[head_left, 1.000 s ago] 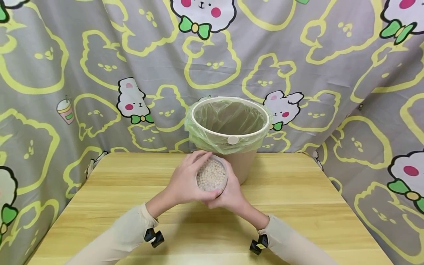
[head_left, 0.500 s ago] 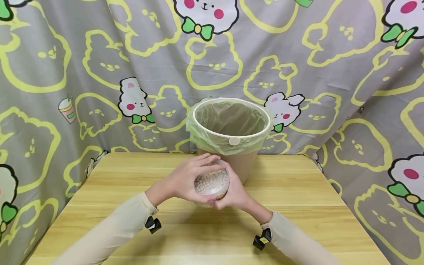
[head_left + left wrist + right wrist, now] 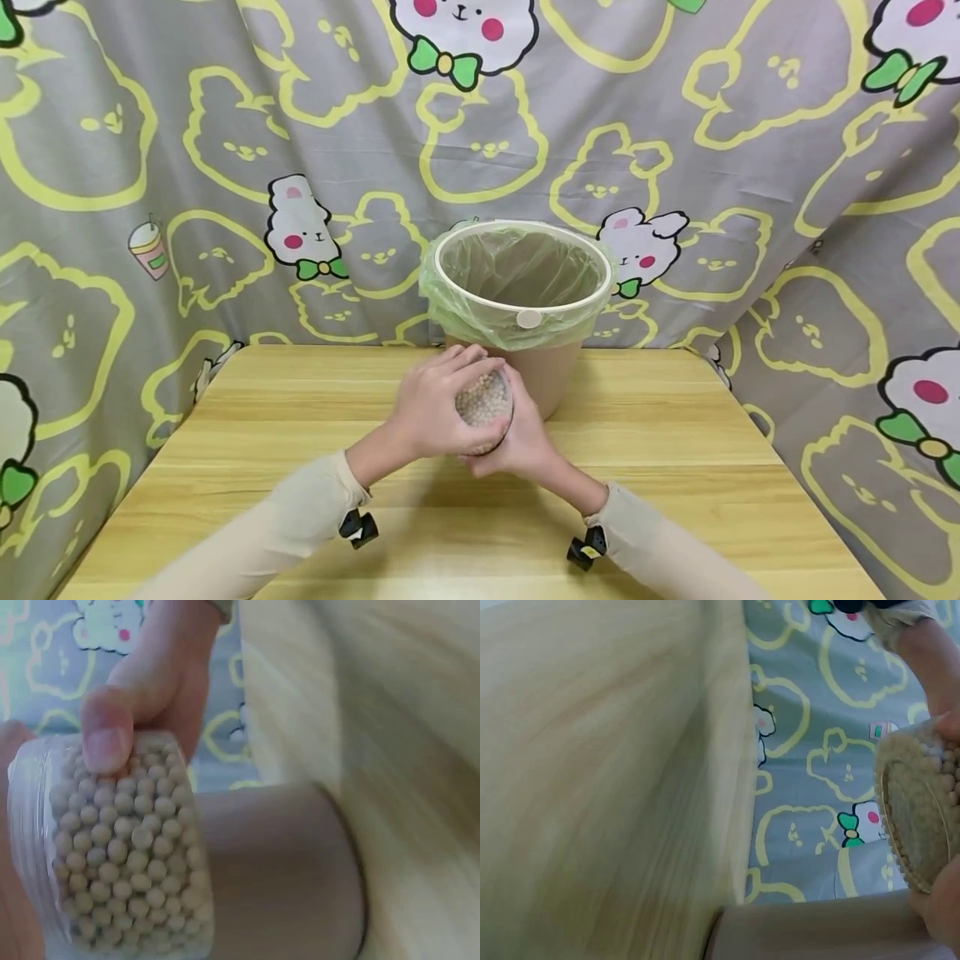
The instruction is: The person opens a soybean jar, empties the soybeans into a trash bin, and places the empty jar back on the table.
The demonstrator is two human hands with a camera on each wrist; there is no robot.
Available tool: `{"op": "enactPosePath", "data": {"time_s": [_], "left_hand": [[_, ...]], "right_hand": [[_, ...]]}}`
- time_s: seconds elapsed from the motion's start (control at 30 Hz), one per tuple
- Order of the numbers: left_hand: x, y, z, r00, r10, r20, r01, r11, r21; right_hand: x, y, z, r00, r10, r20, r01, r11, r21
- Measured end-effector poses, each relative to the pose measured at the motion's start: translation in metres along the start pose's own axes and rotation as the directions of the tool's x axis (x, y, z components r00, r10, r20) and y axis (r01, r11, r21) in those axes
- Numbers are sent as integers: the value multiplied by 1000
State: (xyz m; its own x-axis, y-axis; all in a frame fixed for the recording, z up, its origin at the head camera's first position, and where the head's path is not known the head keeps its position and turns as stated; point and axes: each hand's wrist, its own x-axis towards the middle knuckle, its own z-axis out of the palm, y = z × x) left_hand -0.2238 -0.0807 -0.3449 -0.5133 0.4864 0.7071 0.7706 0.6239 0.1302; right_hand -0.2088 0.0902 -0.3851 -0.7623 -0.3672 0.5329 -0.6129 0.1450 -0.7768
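A clear plastic jar [image 3: 483, 404] full of small round beige pellets is held between both hands, above the table and in front of the bin. My left hand [image 3: 431, 404] curls around the lid end, covering much of it in the head view. Around the jar's body, my right hand [image 3: 528, 437] keeps its grip; its thumb [image 3: 107, 742] presses the side in the left wrist view. The ribbed lid [image 3: 30, 825] appears seated on the jar there. From the right wrist view, the jar's round base [image 3: 919, 814] is visible.
Just behind the hands stands a beige trash bin [image 3: 543, 379] lined with a green plastic bag [image 3: 495, 325], its top open. Wooden tabletop [image 3: 300, 392] extends on both sides. A grey cartoon-print curtain [image 3: 360, 158] closes off the back and sides.
My left hand turned on the lid end and has turned back, the jar tilting with it. Both hands have risen slightly since half a second ago. The bin has stayed put.
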Motion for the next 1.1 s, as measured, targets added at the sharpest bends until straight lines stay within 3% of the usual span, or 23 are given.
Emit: {"op": "enactPosePath", "data": {"time_s": [0.07, 0.13, 0.27, 0.37, 0.47, 0.53, 0.63, 0.73, 0.8, 0.87, 0.93, 1.03, 1.1], "left_hand": [[1, -3, -3, 1000, -13, 28, 14, 998, -53], [2, -9, -8, 995, 4, 103, 8, 993, -116], [0, -21, -13, 964, 108, 244, -53, 974, -221], [-2, -23, -12, 957, 178, 228, -121, 962, -243], [-4, -19, -8, 971, 197, 132, -165, 961, -222], [-4, -15, -6, 984, 163, 69, -148, 973, -179], [-3, -6, -4, 999, 30, 22, -28, 996, -86], [-1, 2, -4, 992, -116, 42, 116, 993, 5], [-1, 4, -6, 986, -147, 76, 145, 989, 30], [-1, 1, -8, 988, -95, 125, 96, 995, 3], [-1, -5, -12, 986, -1, 169, 11, 998, -61], [-1, -15, -14, 963, 153, 224, -115, 979, -170], [-1, -20, -14, 946, 212, 246, -162, 964, -209]], "right_hand": [[0, 0, 0, 1000, -11, 1, 11, 1000, 2], [2, 0, -3, 1000, -27, 8, 27, 999, 22], [3, 0, -11, 998, -38, 53, 36, 999, 34], [2, 0, -12, 995, -37, 89, 33, 999, 42], [2, -1, -10, 995, -33, 90, 27, 997, 70], [2, -1, -8, 998, -32, 59, 27, 996, 80], [4, 14, -4, 1000, -5, 4, 4, 998, 70], [4, 28, 0, 999, 28, -37, -26, 999, 36], [2, 34, 1, 999, 25, -44, -23, 999, 36], [1, 36, 0, 999, 16, -38, -14, 999, 42], [-1, 39, -2, 1000, -4, -14, 5, 998, 64], [-2, 42, -6, 999, -23, 33, 20, 996, 83], [-3, 44, -8, 997, -39, 66, 33, 995, 89]]}}
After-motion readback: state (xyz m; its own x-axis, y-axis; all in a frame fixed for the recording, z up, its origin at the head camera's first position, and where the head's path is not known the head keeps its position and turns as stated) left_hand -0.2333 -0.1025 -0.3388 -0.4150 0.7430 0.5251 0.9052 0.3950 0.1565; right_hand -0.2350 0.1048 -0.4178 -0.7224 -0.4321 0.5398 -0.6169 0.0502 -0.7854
